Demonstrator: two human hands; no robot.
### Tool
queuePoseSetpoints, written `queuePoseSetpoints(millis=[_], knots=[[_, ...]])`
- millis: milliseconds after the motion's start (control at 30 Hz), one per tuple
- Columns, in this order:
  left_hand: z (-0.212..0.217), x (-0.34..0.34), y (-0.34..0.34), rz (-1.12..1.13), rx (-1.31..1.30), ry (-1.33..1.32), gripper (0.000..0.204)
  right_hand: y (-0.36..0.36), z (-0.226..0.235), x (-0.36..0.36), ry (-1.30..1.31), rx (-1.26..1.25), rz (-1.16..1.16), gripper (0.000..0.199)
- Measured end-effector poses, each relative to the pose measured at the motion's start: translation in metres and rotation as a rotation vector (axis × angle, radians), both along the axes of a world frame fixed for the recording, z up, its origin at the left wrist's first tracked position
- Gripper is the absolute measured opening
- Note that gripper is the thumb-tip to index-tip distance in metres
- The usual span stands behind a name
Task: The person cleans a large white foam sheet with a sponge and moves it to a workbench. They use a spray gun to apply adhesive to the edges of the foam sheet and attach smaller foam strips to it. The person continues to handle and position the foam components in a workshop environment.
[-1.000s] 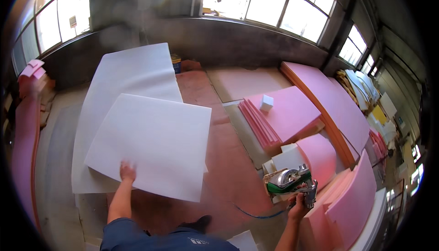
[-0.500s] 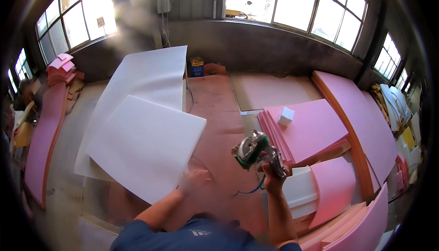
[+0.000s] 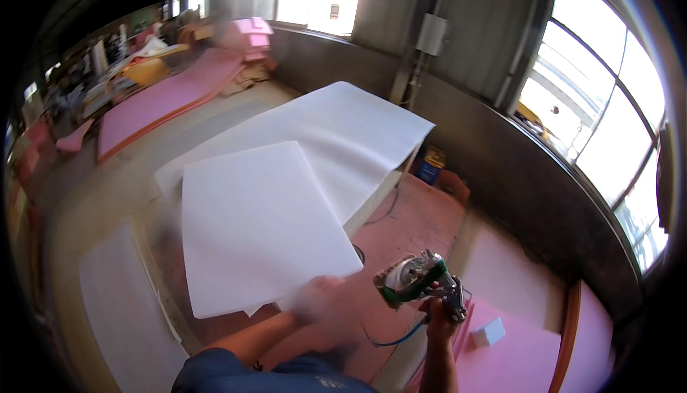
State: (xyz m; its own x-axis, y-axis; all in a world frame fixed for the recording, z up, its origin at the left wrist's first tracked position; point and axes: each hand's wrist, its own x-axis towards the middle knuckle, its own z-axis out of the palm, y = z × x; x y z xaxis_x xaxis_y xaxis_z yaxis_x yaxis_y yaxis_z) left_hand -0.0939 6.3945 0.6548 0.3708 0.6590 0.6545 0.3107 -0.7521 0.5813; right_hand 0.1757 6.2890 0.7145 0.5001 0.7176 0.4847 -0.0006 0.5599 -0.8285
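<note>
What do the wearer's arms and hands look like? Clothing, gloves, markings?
Left grip and right grip: bare human hands, no gloves visible; the left is blurred. Left forearm and right forearm: uncovered where visible. Dark blue top, pale printed mark; left sleeve short, right one out of view.

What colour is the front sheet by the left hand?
White; the front sheet shows best in the head view.
</note>
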Motion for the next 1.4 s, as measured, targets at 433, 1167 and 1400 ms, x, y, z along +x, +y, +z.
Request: queuePoseSetpoints(millis=[433,1167,1400], knots=[[0.158,0.306,0.168,-0.262,0.366,0.423,0.043,0.191,-0.007,0.263,-0.578,-0.083,0.256,0.028],[0.127,0.650,0.484,0.045,0.146,0.524,0.026,0.565,-0.007,0.601,-0.553,-0.204,0.511,0.032],[0.105,0.740,0.594,0.048,0.018,0.580,0.019,0.683,0.024,0.700,-0.799,-0.433,0.677,0.020]])
